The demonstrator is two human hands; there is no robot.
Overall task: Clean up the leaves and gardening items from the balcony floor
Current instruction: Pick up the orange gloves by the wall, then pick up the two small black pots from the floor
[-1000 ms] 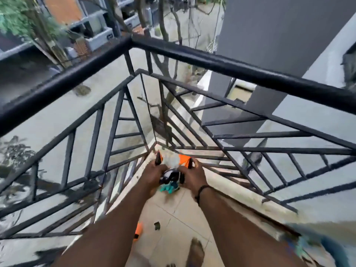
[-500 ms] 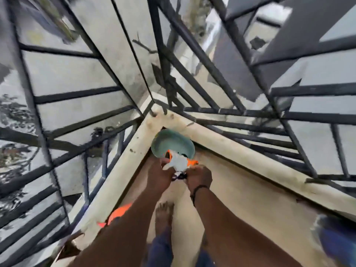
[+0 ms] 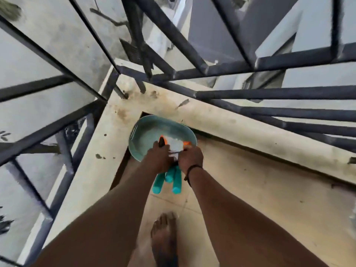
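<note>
Both hands have come lower toward the floor since the earlier frame, and the view now looks more steeply down into the balcony corner, so the teal basket shows more fully.

The left hand (image 3: 160, 158) and the right hand (image 3: 190, 158) are close together, with a bundle of garden tools (image 3: 172, 151) held between them. Each hand has its fingers curled around the bundle. The left hand grips the side with a black and orange tip. The right hand grips the other side, where a bit of orange shows. A whitish part of the bundle sits between the two hands, but it is blurry and hard to make out. Three teal handles (image 3: 169, 179) stick out below the hands, pointing back toward the person. A dark band (image 3: 192, 169) goes around the right wrist.

The bundle hangs over the near edge of the teal basket (image 3: 146, 130). The basket sits on the tiled floor (image 3: 240, 189), right in the corner where the two pale ledges (image 3: 107, 151) meet, under the black railing (image 3: 250, 91). A bare foot (image 3: 163, 237) stands on the floor near the bottom edge.

No brand, label or writing can be read anywhere.
</note>
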